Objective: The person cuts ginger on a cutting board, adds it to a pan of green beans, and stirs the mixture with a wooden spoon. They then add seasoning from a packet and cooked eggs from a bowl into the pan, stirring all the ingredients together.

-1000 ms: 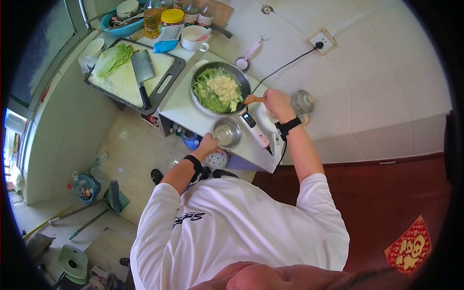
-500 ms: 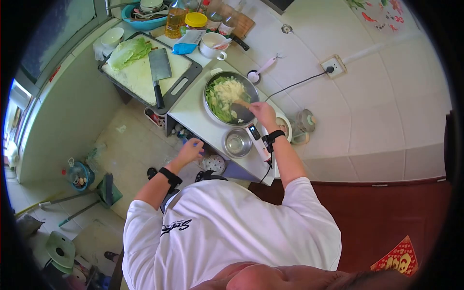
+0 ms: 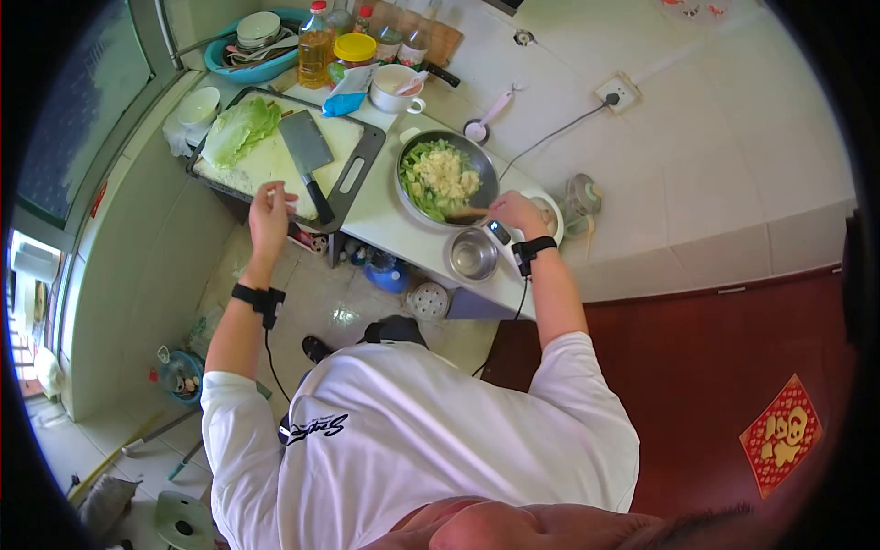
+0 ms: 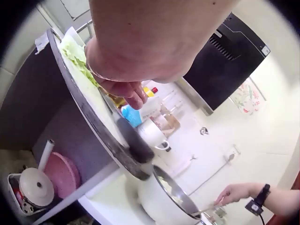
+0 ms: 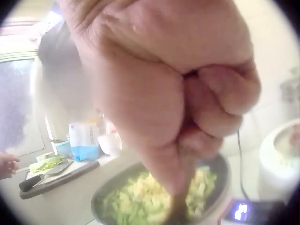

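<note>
My right hand (image 3: 520, 213) grips the handle of a wooden spatula (image 3: 469, 213), its fingers curled tightly around it in the right wrist view. The spatula's far end is down in a deep pan (image 3: 490, 181), among chopped green vegetables and pale yellow crumbly pieces (image 3: 443, 174). My left hand (image 3: 270, 215) is in the air at the front edge of the cutting board (image 3: 346, 145), fingers loosely bent and holding nothing. Beside it, a cleaver (image 3: 307, 142) lies on the board with its black handle towards me. Leafy greens (image 3: 240, 131) lie at the board's left.
A steel bowl (image 3: 474, 255) stands in front of the pan, beside a device with a lit display (image 3: 500, 233). Behind the board are a white cup (image 3: 385, 96), an oil bottle (image 3: 315, 57) and a blue basin (image 3: 216, 62) of dishes. A power cord (image 3: 555, 136) runs to the wall socket.
My left hand has left the steel bowl's rim and moved left and forward to the cutting board. The right hand has kept hold of the spatula, which has shifted within the pan.
</note>
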The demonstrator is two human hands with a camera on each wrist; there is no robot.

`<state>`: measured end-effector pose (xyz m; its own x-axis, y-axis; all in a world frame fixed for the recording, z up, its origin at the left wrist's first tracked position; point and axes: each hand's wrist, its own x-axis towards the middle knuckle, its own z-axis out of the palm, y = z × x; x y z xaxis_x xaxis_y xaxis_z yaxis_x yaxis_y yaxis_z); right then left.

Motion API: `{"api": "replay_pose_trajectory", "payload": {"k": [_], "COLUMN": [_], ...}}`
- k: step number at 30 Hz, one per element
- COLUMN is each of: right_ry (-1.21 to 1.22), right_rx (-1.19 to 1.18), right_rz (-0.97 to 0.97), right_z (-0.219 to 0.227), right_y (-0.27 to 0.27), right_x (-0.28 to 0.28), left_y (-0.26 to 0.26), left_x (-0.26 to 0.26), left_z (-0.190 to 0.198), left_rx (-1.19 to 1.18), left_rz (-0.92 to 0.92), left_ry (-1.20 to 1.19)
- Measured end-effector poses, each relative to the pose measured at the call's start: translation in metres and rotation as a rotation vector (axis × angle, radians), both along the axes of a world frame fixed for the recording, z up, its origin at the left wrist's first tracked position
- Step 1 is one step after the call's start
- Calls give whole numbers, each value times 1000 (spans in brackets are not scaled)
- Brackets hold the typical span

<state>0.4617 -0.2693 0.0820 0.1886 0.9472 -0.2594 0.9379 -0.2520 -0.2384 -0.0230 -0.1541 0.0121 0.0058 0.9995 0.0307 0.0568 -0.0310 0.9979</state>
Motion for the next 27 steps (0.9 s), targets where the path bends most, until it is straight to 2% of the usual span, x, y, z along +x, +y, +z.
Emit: {"api": "replay_pose_trajectory", "payload": {"k": [1,3,5,7,10,11,13,15,17,18,22,23,24,27], "right_ry": [8,174,171,97,67,71,-19,0,-47,-60,1,-55,-111,-150], "right_rx": [-6,245,275,199,255,254,489,397,341,288,281,135,-14,-152], "right_rz": [-11,-251,-296,-346,-316,-318,-241,-254,-143,-150,-241,-226,-208,-186], "right_z": [-19,-42,-43,-21,5,-4,-26,-41,-55,-54,33,51,60,35], "right_y": [-4,-5,5,17,31,37,46,37,22,22,-16,-18,-20,-12], "right_x": [-6,-30,-36,-41,-41,-39,-47,-55,-47,-43,-52,-59,-65,-71], "left_y": [7,23,42,54,76,81,84,92,102,106,120,123,125,129], "left_x": [-4,-9,-13,-11,-10,-8,-2,0,0,1,2,4,8,9], "left_z": [3,12,8,13,3,-1,3,1,-3,-5,-17,-21,-21,-22], "left_rx": [-6,20,25,60,69,53,44,83,79,73,189,194,197,228], "left_rz": [-11,110,111,158,166,173,192,251,242,244,136,93,52,8], "left_ry": [8,100,55,158,272,354,430,522,552,576,701,718,733,734]}}
